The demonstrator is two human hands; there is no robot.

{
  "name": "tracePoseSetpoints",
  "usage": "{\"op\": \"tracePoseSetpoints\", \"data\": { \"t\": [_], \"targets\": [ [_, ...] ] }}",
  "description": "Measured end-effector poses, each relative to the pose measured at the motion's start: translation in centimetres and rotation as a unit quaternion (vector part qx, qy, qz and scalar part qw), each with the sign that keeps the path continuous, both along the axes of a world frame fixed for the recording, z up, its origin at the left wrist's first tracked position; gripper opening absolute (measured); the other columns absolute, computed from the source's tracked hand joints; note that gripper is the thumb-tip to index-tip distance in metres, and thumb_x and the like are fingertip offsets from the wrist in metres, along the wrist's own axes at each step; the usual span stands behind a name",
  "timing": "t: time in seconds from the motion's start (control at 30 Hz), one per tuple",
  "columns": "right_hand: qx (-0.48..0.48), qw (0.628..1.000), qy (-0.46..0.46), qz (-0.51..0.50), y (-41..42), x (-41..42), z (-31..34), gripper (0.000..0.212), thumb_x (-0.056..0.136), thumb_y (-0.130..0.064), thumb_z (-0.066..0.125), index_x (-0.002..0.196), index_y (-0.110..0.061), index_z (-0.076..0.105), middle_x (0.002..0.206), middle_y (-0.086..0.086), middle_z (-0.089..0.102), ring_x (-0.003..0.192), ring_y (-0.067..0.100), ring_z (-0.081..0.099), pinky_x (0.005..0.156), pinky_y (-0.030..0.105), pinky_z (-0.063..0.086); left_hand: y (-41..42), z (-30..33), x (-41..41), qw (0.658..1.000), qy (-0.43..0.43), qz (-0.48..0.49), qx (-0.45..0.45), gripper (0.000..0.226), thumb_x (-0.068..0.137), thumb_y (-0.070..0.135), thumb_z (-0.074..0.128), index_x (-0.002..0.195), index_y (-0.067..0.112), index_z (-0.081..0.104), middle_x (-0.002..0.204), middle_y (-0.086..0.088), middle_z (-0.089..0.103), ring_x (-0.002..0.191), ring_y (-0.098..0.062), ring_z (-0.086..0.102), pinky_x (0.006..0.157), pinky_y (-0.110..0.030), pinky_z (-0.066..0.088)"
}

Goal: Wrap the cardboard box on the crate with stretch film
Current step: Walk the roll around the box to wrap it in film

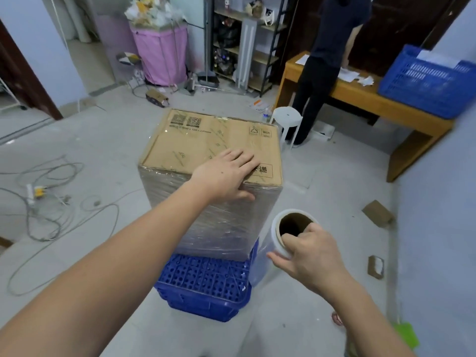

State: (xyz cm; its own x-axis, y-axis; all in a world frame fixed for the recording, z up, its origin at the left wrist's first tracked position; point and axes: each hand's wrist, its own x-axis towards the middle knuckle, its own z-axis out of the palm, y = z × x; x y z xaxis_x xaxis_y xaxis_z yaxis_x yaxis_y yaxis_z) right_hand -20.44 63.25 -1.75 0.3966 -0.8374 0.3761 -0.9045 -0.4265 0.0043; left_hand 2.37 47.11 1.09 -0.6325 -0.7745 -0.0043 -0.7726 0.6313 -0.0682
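Observation:
A tall cardboard box (201,143) stands on an upturned blue crate (206,284) in the middle of the floor. Clear stretch film covers the box's near side, shiny and wrinkled. My left hand (226,173) lies flat on the box's top near corner, fingers straight, thumb down over the edge. My right hand (309,253) grips the top of the stretch film roll (286,235), fingers hooked into its brown cardboard core. The roll stands upright just right of the box's near right corner, and film runs from it to the box.
Grey cables and a power strip (33,191) lie on the floor to the left. A white stool (286,117) stands behind the box. A person stands at a wooden table (360,99) bearing a blue basket (425,83). Small cardboard pieces (377,212) lie at right.

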Motion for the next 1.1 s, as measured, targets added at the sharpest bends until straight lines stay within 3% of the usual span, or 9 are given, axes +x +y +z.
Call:
{"op": "tracePoseSetpoints", "data": {
  "t": [0.1, 0.23, 0.47, 0.6, 0.73, 0.83, 0.97, 1.1],
  "targets": [
    [0.013, 0.997, 0.005, 0.077, 0.4, 2.6, 0.3, 0.047, 0.074, -0.054, 0.064, 0.057, -0.025, 0.031, 0.042, -0.005, 0.041, 0.052, 0.019, 0.024, 0.049, 0.027, 0.041, 0.2, -0.2, 0.1, 1.000, -0.002, 0.001, 0.001, 0.100, 0.090, 0.081, 0.040, 0.165, 0.024, 0.004, 0.173, -0.002, 0.003, 0.159, -0.026, 0.004, 0.128, -0.041, 0.003],
    [0.020, 0.987, 0.047, 0.153, 1.2, 5.4, -0.1, 0.042, 0.072, -0.043, 0.070, 0.050, -0.019, 0.044, 0.039, -0.002, 0.042, 0.048, 0.021, 0.022, 0.056, 0.026, 0.044, 0.4, -0.4, 0.2, 1.000, 0.002, 0.003, 0.000, 0.100, 0.090, 0.081, 0.040, 0.165, 0.024, 0.004, 0.173, -0.002, 0.002, 0.159, -0.026, 0.003, 0.128, -0.042, 0.002],
    [0.034, 0.984, 0.027, 0.174, 0.9, 4.7, 1.9, 0.042, 0.073, -0.046, 0.071, 0.050, -0.019, 0.047, 0.041, -0.002, 0.042, 0.048, 0.021, 0.025, 0.056, 0.027, 0.045, 0.3, -0.5, 0.2, 1.000, 0.001, 0.005, -0.003, 0.098, 0.092, 0.079, 0.042, 0.165, 0.024, 0.006, 0.173, -0.001, 0.004, 0.159, -0.025, 0.004, 0.129, -0.043, 0.004],
    [0.047, 0.979, -0.031, 0.193, 0.9, 5.2, 2.6, 0.049, 0.072, -0.042, 0.076, 0.051, -0.021, 0.038, 0.048, -0.006, 0.027, 0.045, 0.019, 0.024, 0.056, 0.027, 0.042, 0.1, -0.6, 0.2, 1.000, -0.003, 0.005, -0.005, 0.098, 0.091, 0.080, 0.041, 0.165, 0.024, 0.007, 0.173, -0.002, 0.005, 0.159, -0.026, 0.005, 0.129, -0.043, 0.004],
    [0.059, 0.973, -0.003, 0.224, 0.7, 6.7, 1.7, 0.043, 0.075, -0.043, 0.075, 0.052, -0.020, 0.047, 0.044, -0.004, 0.043, 0.043, 0.019, 0.036, 0.063, 0.029, 0.045, -0.1, -0.8, 0.2, 1.000, -0.005, 0.005, -0.007, 0.099, 0.090, 0.081, 0.041, 0.165, 0.025, 0.008, 0.173, -0.001, 0.007, 0.159, -0.026, 0.006, 0.129, -0.043, 0.005],
    [0.066, 0.974, 0.007, 0.217, 0.6, 7.2, 1.7, 0.042, 0.078, -0.044, 0.072, 0.055, -0.020, 0.047, 0.045, -0.004, 0.047, 0.045, 0.018, 0.033, 0.067, 0.028, 0.045, -0.2, -0.8, 0.3, 1.000, -0.007, 0.007, -0.008, 0.099, 0.090, 0.082, 0.040, 0.165, 0.025, 0.008, 0.173, -0.001, 0.006, 0.159, -0.025, 0.006, 0.129, -0.042, 0.004],
    [0.111, 0.980, 0.035, 0.163, 1.0, 8.0, 2.7, 0.048, 0.076, -0.046, 0.071, 0.064, -0.022, 0.032, 0.047, -0.007, 0.048, 0.049, 0.017, 0.025, 0.067, 0.028, 0.042, -0.1, -0.6, 0.2, 1.000, 0.000, 0.003, -0.012, 0.099, 0.090, 0.081, 0.041, 0.165, 0.024, 0.010, 0.173, -0.001, 0.008, 0.159, -0.024, 0.006, 0.127, -0.040, 0.002],
    [0.180, 0.980, 0.045, 0.071, 2.6, 9.2, 3.2, 0.037, 0.082, -0.039, 0.067, 0.075, -0.022, 0.035, 0.055, -0.006, 0.053, 0.050, 0.019, 0.044, 0.069, 0.034, 0.043, 0.0, -0.5, 0.3, 1.000, 0.004, 0.007, -0.010, 0.099, 0.089, 0.082, 0.040, 0.165, 0.025, 0.009, 0.173, -0.001, 0.007, 0.159, -0.024, 0.006, 0.127, -0.039, 0.001]
  ]
}}
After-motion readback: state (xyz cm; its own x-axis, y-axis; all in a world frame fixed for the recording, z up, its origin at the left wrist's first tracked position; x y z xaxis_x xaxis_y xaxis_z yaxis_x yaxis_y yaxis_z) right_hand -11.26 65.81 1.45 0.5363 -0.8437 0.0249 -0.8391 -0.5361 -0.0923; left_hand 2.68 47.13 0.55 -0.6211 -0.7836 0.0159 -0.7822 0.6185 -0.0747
